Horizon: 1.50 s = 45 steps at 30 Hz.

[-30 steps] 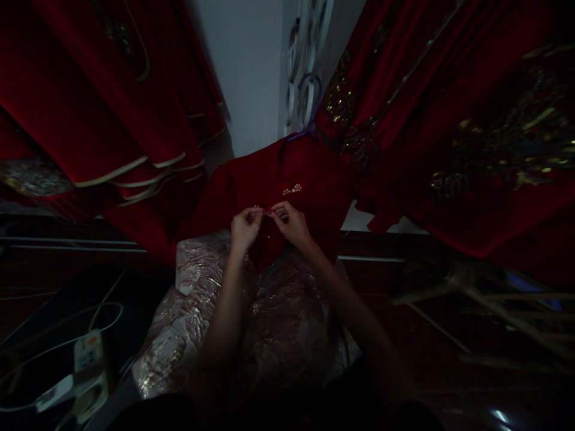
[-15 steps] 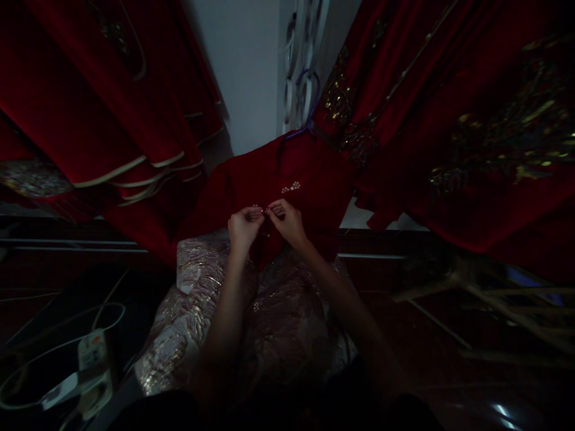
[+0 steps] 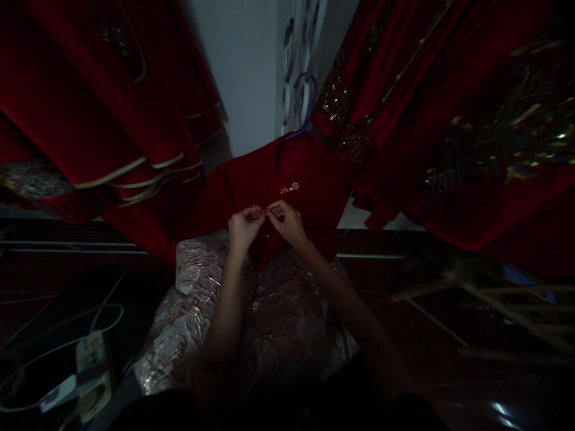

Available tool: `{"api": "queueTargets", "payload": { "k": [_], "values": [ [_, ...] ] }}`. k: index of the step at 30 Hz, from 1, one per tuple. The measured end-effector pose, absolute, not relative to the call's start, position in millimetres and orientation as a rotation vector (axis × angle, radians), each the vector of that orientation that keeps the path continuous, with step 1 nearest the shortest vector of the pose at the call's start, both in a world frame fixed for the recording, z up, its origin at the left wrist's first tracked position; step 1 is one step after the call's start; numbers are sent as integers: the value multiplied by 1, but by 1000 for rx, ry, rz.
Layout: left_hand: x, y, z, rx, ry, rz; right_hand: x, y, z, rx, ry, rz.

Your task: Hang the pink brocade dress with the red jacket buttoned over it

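A red top (image 3: 314, 203) hangs in front of me on a purple hanger (image 3: 309, 108). Small pearl-like trim (image 3: 290, 188) decorates its front, and more white beads show beside and below my fingers. My left hand (image 3: 245, 226) pinches a small fastening at the middle of the top. From the other side, my right hand (image 3: 287, 221) pinches the same spot, its fingertips meeting the left ones. The fastening itself is mostly hidden by the fingertips, and the light is dim. Below the top spreads a shiny pink-and-gold brocade skirt (image 3: 197, 269).
Red garments with pale piping (image 3: 112, 120) hang at left; red garments with gold sequins (image 3: 507, 137) hang at right. White scrolled metalwork (image 3: 290, 54) stands behind the hanger. A power strip (image 3: 92, 365) with cords lies lower left. A wooden rack (image 3: 449, 287) stands lower right.
Both hands stay pinched at the same place with only slight finger movement. The view has shifted a little, so the hanger and right-hand garments sit slightly further left.
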State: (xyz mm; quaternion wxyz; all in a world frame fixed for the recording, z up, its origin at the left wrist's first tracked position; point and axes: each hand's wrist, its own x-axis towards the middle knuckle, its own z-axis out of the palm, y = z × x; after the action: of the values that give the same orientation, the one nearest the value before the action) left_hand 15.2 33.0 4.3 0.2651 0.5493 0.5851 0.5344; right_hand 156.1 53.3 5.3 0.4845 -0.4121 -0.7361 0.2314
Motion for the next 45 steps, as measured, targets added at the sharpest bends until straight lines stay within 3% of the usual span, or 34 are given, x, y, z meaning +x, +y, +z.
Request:
{"api": "queueTargets", "payload": {
  "k": [12,16,22,29,45],
  "values": [
    [7,32,0,1522,1629,1442,151,57,2,-1053,-1767,523],
    [-3,37,-6,1515,1545,1409,160,53,4,-974,-1817,658],
    [-14,34,-13,1694,1731,693,228,14,-5,-1059,-1823,903],
    [9,29,-33,1711,1507,96,263,5,5,-1191,-1893,824],
    [20,27,-25,1830,1694,-8,246,8,-26,-1429,-2046,810]
  ]
}}
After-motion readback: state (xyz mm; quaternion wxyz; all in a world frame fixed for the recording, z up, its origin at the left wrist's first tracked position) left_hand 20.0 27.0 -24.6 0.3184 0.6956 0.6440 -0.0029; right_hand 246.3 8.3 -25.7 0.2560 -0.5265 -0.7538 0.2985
